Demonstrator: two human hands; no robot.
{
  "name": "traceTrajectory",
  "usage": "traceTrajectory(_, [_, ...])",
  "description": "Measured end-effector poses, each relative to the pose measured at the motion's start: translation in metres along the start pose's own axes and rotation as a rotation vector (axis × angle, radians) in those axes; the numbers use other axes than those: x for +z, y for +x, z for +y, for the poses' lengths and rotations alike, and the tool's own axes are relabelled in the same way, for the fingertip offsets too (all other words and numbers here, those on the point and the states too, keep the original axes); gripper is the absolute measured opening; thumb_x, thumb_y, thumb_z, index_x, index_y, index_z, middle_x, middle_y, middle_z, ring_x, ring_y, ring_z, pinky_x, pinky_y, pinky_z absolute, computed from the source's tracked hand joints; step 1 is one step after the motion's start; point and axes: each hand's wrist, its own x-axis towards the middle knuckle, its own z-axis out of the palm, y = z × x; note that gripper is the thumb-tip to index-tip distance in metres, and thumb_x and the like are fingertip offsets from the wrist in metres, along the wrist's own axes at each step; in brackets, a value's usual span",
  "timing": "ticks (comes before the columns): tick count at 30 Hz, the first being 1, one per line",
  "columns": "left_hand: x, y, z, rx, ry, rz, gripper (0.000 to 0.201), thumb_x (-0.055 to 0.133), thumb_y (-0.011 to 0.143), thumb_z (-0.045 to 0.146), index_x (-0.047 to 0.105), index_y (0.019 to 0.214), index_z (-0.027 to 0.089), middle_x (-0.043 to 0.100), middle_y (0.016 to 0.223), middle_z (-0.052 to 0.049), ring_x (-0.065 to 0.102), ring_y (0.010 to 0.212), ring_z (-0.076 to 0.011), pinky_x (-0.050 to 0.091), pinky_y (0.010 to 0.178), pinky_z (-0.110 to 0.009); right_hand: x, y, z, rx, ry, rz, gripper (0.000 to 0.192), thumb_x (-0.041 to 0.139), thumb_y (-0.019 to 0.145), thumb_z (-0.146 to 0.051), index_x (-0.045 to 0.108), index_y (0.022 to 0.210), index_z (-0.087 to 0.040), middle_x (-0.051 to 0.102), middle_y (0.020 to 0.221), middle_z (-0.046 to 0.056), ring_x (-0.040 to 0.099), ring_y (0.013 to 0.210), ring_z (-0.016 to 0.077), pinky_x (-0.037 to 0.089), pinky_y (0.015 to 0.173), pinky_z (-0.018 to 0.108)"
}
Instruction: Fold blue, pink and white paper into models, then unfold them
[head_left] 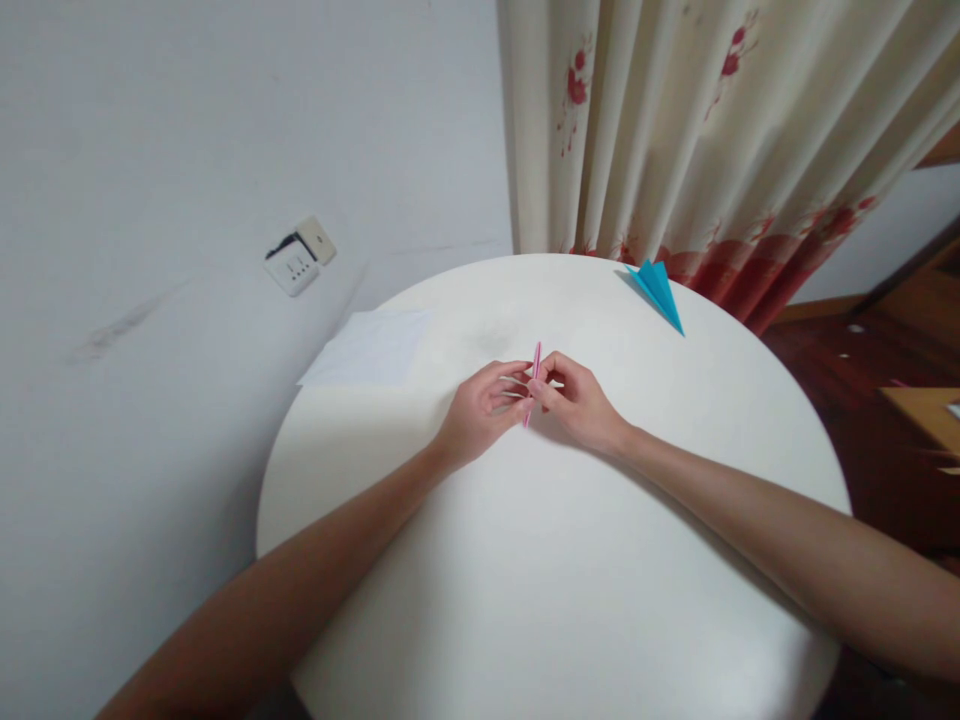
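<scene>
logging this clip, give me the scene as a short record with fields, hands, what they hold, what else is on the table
surface: round white table
left hand: fingertips pinch the pink folded paper from its left side
right hand: fingers pinch the same piece from its right side
pink folded paper: narrow strip shape, held on edge between both hands, just above the table
blue folded paper: pointed shape, lies at the far right edge of the table, untouched
white sheet: flat at the far left edge
background: floral curtain, wall socket
</scene>
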Motion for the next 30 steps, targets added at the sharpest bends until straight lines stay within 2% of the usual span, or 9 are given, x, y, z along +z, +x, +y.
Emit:
traceTrajectory(6, [0.0, -0.001, 0.001, 0.017, -0.023, -0.024, 0.04, 0.072, 0.083, 0.023, 0.059, 0.121, 0.019, 0.061, 0.115, -0.008, 0.067, 0.092, -0.0153, 0.057, 0.079, -0.026, 0.0, 0.0, 0.0, -0.01, -0.01, 0.003, 0.023, 0.061, 0.09, -0.041, 0.054, 0.083, -0.02, 0.057, 0.081, 0.0, 0.056, 0.075, 0.0142, 0.045, 0.063, 0.027])
traceTrajectory(14, [0.002, -0.001, 0.001, 0.02, 0.058, 0.06, 0.04, 0.067, 0.086, 0.024, 0.056, 0.124, 0.018, 0.059, 0.121, -0.011, 0.067, 0.087, -0.0147, 0.056, 0.075, -0.025, 0.0, 0.0, -0.001, -0.018, -0.065, 0.02, 0.019, 0.06, 0.09, -0.037, 0.054, 0.084, -0.021, 0.058, 0.079, 0.0, 0.056, 0.072, 0.0137, 0.046, 0.061, 0.026])
traceTrajectory(19, [-0.002, 0.002, 0.002, 0.099, 0.19, 0.117, 0.03, 0.062, 0.089, 0.023, 0.067, 0.118, 0.018, 0.06, 0.12, -0.01, 0.065, 0.098, -0.0171, 0.054, 0.079, -0.026, 0.0, 0.0, 0.0, -0.022, -0.038, 0.089, 0.014, 0.061, 0.088, -0.032, 0.052, 0.086, -0.022, 0.058, 0.075, -0.002, 0.056, 0.066, 0.0126, 0.046, 0.061, 0.027])
traceTrajectory(22, [-0.004, 0.004, 0.004, 0.118, 0.225, 0.127, 0.024, 0.063, 0.089, 0.025, 0.074, 0.11, 0.02, 0.063, 0.117, -0.01, 0.062, 0.107, -0.02, 0.053, 0.088, -0.029, 0.0, 0.001, 0.002, -0.05, -0.003, 0.116, 0.015, 0.061, 0.088, -0.03, 0.054, 0.1, -0.023, 0.059, 0.075, -0.003, 0.057, 0.066, 0.0129, 0.047, 0.062, 0.028])
traceTrajectory(24, [-0.006, 0.005, 0.004, 0.109, 0.211, 0.112, 0.025, 0.064, 0.089, 0.026, 0.074, 0.111, 0.022, 0.064, 0.119, -0.01, 0.06, 0.114, -0.0212, 0.051, 0.096, -0.033, 0.0, 0.001, 0.003, -0.072, -0.004, 0.122, 0.02, 0.06, 0.089, -0.032, 0.059, 0.106, -0.023, 0.063, 0.08, 0.0, 0.059, 0.069, 0.0138, 0.049, 0.064, 0.029])
traceTrajectory(27, [-0.008, 0.005, 0.0, 0.089, 0.155, 0.085, 0.029, 0.065, 0.088, 0.025, 0.073, 0.116, 0.024, 0.061, 0.128, -0.008, 0.056, 0.123, -0.0214, 0.046, 0.105, -0.034, -0.001, 0.001, 0.002, -0.09, -0.018, 0.143, 0.019, 0.059, 0.09, -0.035, 0.068, 0.101, -0.022, 0.068, 0.093, 0.005, 0.062, 0.076, 0.0159, 0.051, 0.068, 0.031])
traceTrajectory(30, [-0.01, 0.005, -0.005, 0.063, 0.05, 0.061, 0.032, 0.064, 0.088, 0.025, 0.071, 0.12, 0.025, 0.055, 0.139, -0.008, 0.054, 0.126, -0.022, 0.048, 0.103, -0.034, -0.003, 0.0, -0.002, -0.121, -0.051, 0.167, 0.019, 0.06, 0.09, -0.034, 0.074, 0.098, -0.022, 0.068, 0.093, 0.006, 0.062, 0.08, 0.0175, 0.051, 0.069, 0.032])
